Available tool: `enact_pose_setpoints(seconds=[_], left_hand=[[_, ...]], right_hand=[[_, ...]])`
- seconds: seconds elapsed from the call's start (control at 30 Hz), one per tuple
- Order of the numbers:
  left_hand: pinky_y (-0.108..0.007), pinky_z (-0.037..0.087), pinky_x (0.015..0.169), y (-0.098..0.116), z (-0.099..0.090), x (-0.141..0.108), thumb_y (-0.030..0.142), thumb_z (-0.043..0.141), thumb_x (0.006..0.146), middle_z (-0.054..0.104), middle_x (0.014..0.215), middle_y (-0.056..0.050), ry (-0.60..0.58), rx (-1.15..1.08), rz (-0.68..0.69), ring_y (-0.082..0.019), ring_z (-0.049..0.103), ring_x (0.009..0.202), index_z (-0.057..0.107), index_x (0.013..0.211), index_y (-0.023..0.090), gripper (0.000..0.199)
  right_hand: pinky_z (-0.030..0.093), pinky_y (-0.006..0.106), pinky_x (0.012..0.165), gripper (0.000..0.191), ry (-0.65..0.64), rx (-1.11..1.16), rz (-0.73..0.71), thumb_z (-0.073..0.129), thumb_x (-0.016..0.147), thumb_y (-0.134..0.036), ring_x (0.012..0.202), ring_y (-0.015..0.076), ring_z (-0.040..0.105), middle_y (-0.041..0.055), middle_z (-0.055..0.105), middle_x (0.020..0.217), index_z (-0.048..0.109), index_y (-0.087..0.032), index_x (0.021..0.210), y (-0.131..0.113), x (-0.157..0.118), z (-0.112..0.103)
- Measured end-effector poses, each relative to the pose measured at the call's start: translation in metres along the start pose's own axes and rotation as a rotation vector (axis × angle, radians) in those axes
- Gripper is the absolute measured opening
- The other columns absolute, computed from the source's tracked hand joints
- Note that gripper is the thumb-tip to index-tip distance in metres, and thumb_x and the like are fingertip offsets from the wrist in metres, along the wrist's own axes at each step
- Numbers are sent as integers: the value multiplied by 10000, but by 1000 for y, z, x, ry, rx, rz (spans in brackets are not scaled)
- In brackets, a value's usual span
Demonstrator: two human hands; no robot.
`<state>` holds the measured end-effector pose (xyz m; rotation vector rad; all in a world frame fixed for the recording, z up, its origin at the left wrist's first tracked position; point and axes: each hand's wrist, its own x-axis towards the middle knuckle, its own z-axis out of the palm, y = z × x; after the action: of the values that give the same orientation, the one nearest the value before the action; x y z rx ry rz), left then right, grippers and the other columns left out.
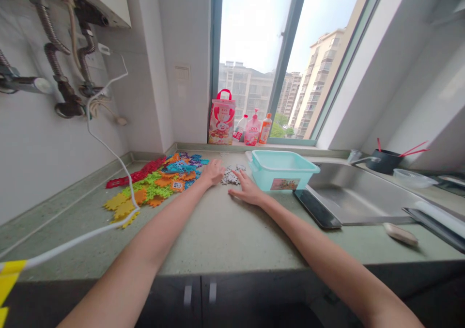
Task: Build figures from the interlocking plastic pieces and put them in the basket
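On a speckled green countertop (218,236) lies a heap of multicoloured interlocking toy pieces (156,185) in yellow, orange, green, blue and red. My left hand (212,172) rests palm down at the heap's right edge, apparently holding nothing. A small cluster of grey-white pieces (229,176) lies just beyond its fingertips. My right hand (247,190) lies flat with spread fingers just right of that cluster, and its fingertips seem to be close to or touching the pieces.
A lidded-looking mint plastic box (279,170) stands right of my hands, beside a steel sink (358,192). A white cable (109,231) crosses the counter's left side. A printed bag (221,117) and several bottles stand on the windowsill.
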<state>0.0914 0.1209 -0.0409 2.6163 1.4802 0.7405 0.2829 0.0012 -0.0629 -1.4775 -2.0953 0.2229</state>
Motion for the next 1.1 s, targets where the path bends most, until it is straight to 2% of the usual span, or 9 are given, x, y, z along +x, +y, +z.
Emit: enact_pose_setpoints(seconds=[0.1, 0.23, 0.3, 0.4, 0.57, 0.73, 0.87, 1.0, 1.1], left_hand=[[-507, 219, 1279, 2, 6, 8, 491, 402, 1026, 432, 1640, -166, -87, 31, -12, -330, 311, 1566, 501, 1535, 182, 604], [-652, 150, 1251, 5, 6, 9, 591, 417, 993, 498, 1579, -219, -129, 70, -23, -404, 391, 1509, 485, 1550, 177, 697], [-642, 162, 1252, 7, 4, 5, 600, 380, 1005, 515, 1567, -207, -129, 76, -4, -390, 425, 1487, 481, 1553, 192, 691], [-566, 284, 1235, 9, -1, -4, 599, 391, 1008, 527, 1564, -166, -152, 66, 48, -356, 460, 1466, 489, 1554, 238, 662], [-461, 363, 1223, 18, -9, -27, 471, 453, 1005, 546, 1551, -114, -203, 34, 156, -299, 481, 1458, 558, 1509, 263, 556], [-413, 346, 1244, 14, -24, -65, 407, 480, 1010, 565, 1525, -118, -195, -13, 279, -276, 493, 1441, 573, 1501, 212, 536], [-468, 393, 1205, -4, -44, -92, 543, 647, 918, 603, 1450, -164, -158, -129, 353, -331, 536, 1368, 580, 1457, 164, 663], [-467, 449, 1150, -18, -57, -104, 584, 742, 828, 622, 1385, -169, -109, -225, 362, -338, 579, 1297, 589, 1418, 156, 745], [-481, 405, 1194, -19, -60, -106, 609, 732, 845, 589, 1452, -172, -82, -189, 379, -347, 536, 1367, 579, 1445, 171, 759]], right_hand=[[226, 524, 1285, 940, 4, -16, 39, 731, 899, -499, 1619, 362, 169, 242, 207, 1727, 298, -154, 1659, -1, 3, 1], [204, 511, 1296, 745, 68, -24, 57, 546, 1020, -480, 1619, 337, 179, 201, 230, 1732, 321, -162, 1654, -4, 9, 2], [205, 522, 1293, 683, 124, -41, 64, 458, 1055, -512, 1616, 332, 190, 169, 258, 1730, 342, -192, 1648, -5, 12, 2], [221, 561, 1274, 725, 162, -86, 90, 454, 1037, -622, 1603, 366, 208, 165, 289, 1718, 368, -221, 1635, -7, 21, 3], [258, 642, 1216, 727, 91, -144, 218, 424, 1011, -726, 1564, 399, 278, 188, 408, 1645, 456, -264, 1572, -11, 42, 2], [334, 531, 1203, 616, -39, -160, 114, 398, 1052, -658, 1460, 333, 452, 177, 545, 1523, 631, -212, 1409, -24, 37, 5], [287, 476, 1250, 720, -107, -178, 35, 382, 1039, -708, 1521, 322, 388, 177, 450, 1623, 587, -184, 1488, -39, 12, 6], [272, 489, 1265, 797, -141, -197, -41, 367, 1034, -726, 1536, 345, 372, 209, 405, 1655, 548, -129, 1530, -53, -6, 2], [339, 464, 1230, 678, -120, -202, -122, 414, 1055, -655, 1461, 324, 476, 181, 528, 1572, 600, -166, 1486, -58, -11, -4]])
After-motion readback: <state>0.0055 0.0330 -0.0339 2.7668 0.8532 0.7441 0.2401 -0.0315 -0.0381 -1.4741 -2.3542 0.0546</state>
